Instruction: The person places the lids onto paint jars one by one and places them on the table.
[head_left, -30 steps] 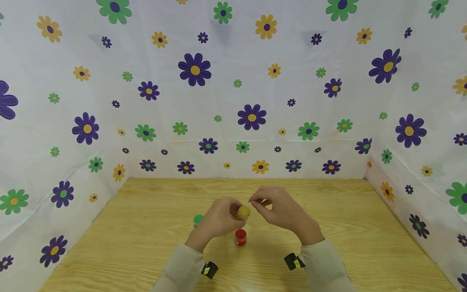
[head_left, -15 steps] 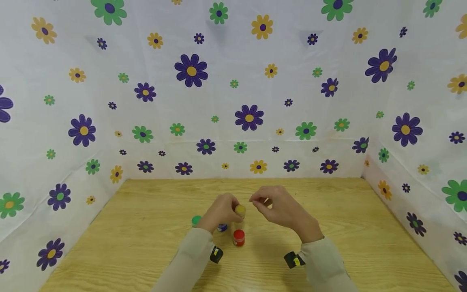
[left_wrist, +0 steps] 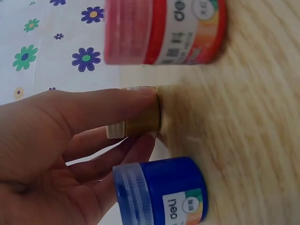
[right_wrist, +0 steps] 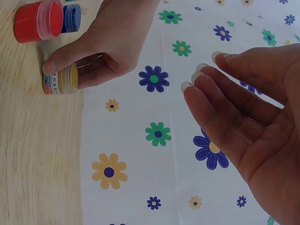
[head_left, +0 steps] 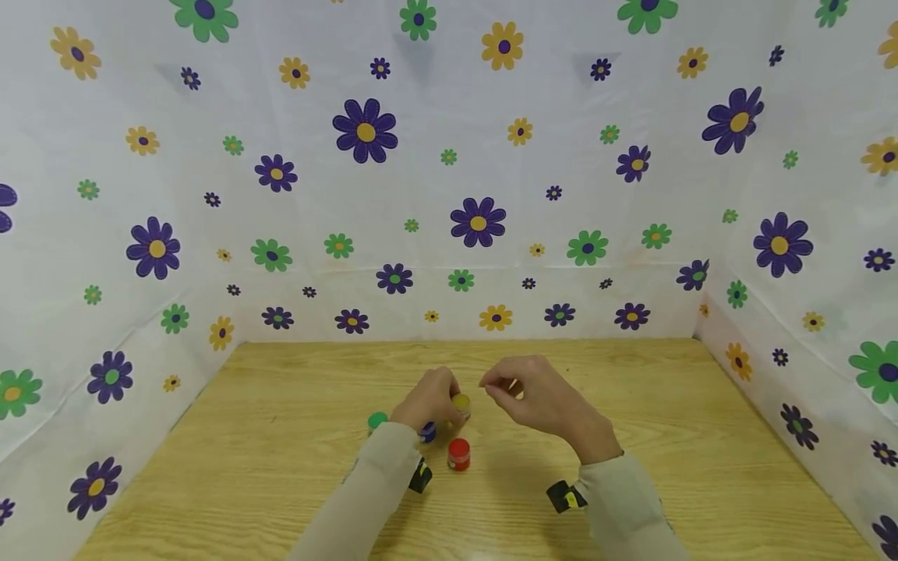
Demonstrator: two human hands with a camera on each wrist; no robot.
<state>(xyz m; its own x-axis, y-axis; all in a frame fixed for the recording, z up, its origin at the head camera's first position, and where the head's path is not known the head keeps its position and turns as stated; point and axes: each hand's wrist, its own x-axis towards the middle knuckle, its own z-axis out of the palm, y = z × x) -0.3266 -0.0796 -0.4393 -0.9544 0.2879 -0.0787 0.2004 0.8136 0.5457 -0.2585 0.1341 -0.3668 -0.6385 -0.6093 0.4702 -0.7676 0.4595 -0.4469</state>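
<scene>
My left hand [head_left: 429,399] grips a small paint jar with a yellow lid [head_left: 461,404], thumb on one side and fingers on the other. In the left wrist view the yellow paint jar [left_wrist: 144,121] has its base at the tabletop, partly hidden by the thumb. A red paint jar [head_left: 459,454] stands nearer the body. The blue paint jar [head_left: 427,432] is partly covered by the left hand, and a green-lidded jar [head_left: 377,421] stands farther left. My right hand [head_left: 539,399] hovers right of the yellow jar, its fingers loosely bent with nothing between them.
The wooden table [head_left: 673,436] meets a white cloth wall [head_left: 414,179] printed with flowers at the back and both sides. Each sleeve carries a black wrist camera, such as the right one [head_left: 563,496].
My left hand has lowered the yellow paint jar to the tabletop, slightly away from the body, behind the red one. The blue jar has come into sight. The right hand stays almost still.
</scene>
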